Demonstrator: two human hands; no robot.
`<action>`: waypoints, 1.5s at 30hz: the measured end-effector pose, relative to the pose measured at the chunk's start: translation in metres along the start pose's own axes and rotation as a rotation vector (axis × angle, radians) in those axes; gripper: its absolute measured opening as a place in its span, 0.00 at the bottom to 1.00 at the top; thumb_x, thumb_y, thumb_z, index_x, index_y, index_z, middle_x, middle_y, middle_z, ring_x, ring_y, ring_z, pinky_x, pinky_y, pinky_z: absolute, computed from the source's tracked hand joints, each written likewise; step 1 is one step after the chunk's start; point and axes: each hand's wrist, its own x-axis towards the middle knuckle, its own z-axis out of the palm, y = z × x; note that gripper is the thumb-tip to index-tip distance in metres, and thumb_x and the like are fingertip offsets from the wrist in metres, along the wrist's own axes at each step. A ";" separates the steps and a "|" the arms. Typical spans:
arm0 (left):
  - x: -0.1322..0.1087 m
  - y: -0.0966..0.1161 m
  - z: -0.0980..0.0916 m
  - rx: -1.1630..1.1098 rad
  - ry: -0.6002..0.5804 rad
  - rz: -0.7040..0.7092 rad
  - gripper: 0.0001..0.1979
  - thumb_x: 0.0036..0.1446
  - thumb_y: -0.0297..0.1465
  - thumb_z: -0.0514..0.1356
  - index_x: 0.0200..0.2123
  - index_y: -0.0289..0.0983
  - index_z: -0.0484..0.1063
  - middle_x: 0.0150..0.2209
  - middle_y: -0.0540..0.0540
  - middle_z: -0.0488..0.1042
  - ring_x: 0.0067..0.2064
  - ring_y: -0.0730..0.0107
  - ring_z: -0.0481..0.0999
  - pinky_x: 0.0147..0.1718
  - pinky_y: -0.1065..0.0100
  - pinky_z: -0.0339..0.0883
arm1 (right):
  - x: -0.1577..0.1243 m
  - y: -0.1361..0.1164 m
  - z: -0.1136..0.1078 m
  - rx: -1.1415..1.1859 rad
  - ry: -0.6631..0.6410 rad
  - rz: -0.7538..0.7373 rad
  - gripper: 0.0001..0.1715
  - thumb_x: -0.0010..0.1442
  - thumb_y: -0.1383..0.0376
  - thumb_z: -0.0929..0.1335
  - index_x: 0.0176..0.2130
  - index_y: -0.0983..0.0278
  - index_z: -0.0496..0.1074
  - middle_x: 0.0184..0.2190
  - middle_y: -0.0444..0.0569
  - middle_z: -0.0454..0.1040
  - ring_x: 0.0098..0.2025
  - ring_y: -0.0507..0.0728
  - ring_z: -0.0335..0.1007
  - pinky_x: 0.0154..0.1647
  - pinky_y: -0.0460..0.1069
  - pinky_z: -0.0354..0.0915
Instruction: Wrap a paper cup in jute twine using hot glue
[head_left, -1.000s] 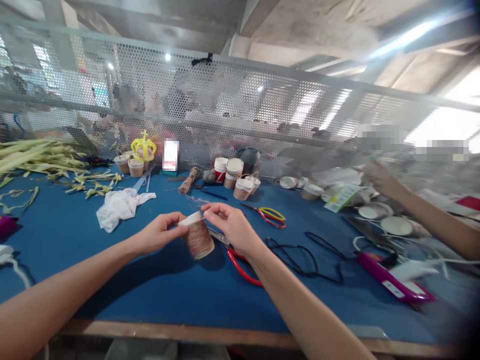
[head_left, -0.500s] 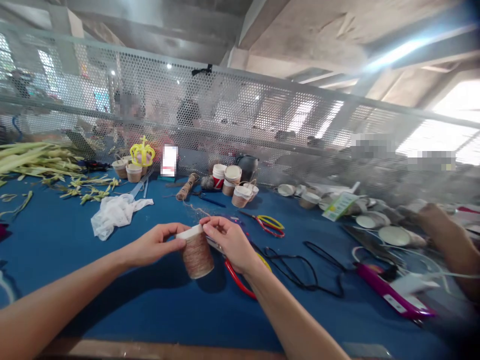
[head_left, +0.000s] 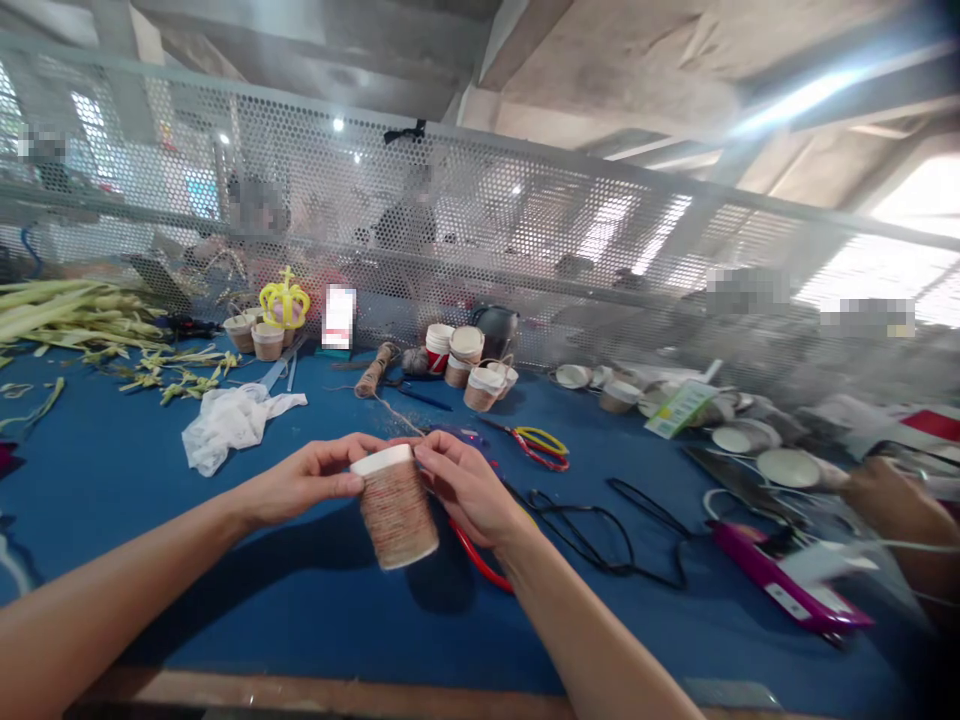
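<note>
A small cup wrapped in brown twine (head_left: 397, 510), with a white rim, is tilted above the blue table. My left hand (head_left: 319, 475) is closed on the left side of its rim, thumb in front. At the rim's right corner my right hand (head_left: 465, 485) pinches a strand of twine (head_left: 397, 413). That strand runs back to a twine bundle (head_left: 373, 371) lying on the table. Scissors with red handles (head_left: 480, 558) lie partly hidden behind my right hand and forearm.
Yellow-and-red scissors (head_left: 540, 447), wrapped cups (head_left: 484, 388) and a phone (head_left: 339, 318) stand or lie farther back. White cloth (head_left: 232, 425) is at left. Black cord (head_left: 622, 570) and a purple tool (head_left: 787, 585) lie right, near another person's hand (head_left: 892, 505).
The cup has come slightly nearer and turned, showing more of its wrapped side. My right hand has shifted a little right. The other person's hand has moved lower.
</note>
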 end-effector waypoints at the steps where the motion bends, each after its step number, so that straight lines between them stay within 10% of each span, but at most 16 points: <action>1: 0.000 -0.001 -0.001 -0.016 -0.006 0.004 0.12 0.52 0.38 0.60 0.35 0.34 0.72 0.51 0.42 0.63 0.50 0.61 0.65 0.48 0.63 0.58 | 0.000 0.000 0.000 0.016 -0.004 0.002 0.14 0.45 0.60 0.73 0.24 0.64 0.65 0.32 0.44 0.73 0.35 0.51 0.67 0.39 0.46 0.61; 18: 0.000 -0.007 -0.009 -0.043 0.008 0.028 0.11 0.51 0.37 0.61 0.31 0.34 0.70 0.45 0.45 0.65 0.47 0.64 0.65 0.47 0.64 0.57 | 0.000 0.000 -0.012 0.085 -0.165 -0.035 0.10 0.46 0.67 0.72 0.23 0.64 0.65 0.27 0.42 0.68 0.29 0.49 0.62 0.31 0.45 0.56; 25: 0.001 -0.007 -0.016 0.125 0.024 -0.047 0.25 0.43 0.40 0.65 0.44 0.35 0.68 0.45 0.43 0.70 0.48 0.60 0.66 0.49 0.62 0.56 | 0.003 -0.001 -0.012 -0.347 -0.113 -0.157 0.11 0.48 0.65 0.70 0.23 0.64 0.62 0.27 0.43 0.67 0.29 0.49 0.60 0.32 0.46 0.57; 33: 0.003 0.001 0.013 0.609 0.149 -0.127 0.11 0.48 0.35 0.60 0.31 0.32 0.69 0.28 0.50 0.70 0.32 0.70 0.67 0.33 0.71 0.61 | -0.001 0.001 0.004 -0.786 -0.130 -0.261 0.08 0.51 0.67 0.65 0.24 0.63 0.59 0.24 0.43 0.64 0.28 0.51 0.59 0.31 0.48 0.59; 45: 0.002 -0.002 0.013 0.571 0.188 -0.164 0.08 0.48 0.33 0.56 0.27 0.33 0.67 0.24 0.52 0.66 0.28 0.74 0.63 0.29 0.73 0.58 | -0.001 0.004 -0.004 -0.631 -0.149 -0.288 0.09 0.52 0.67 0.65 0.23 0.63 0.59 0.34 0.49 0.69 0.38 0.53 0.66 0.40 0.49 0.61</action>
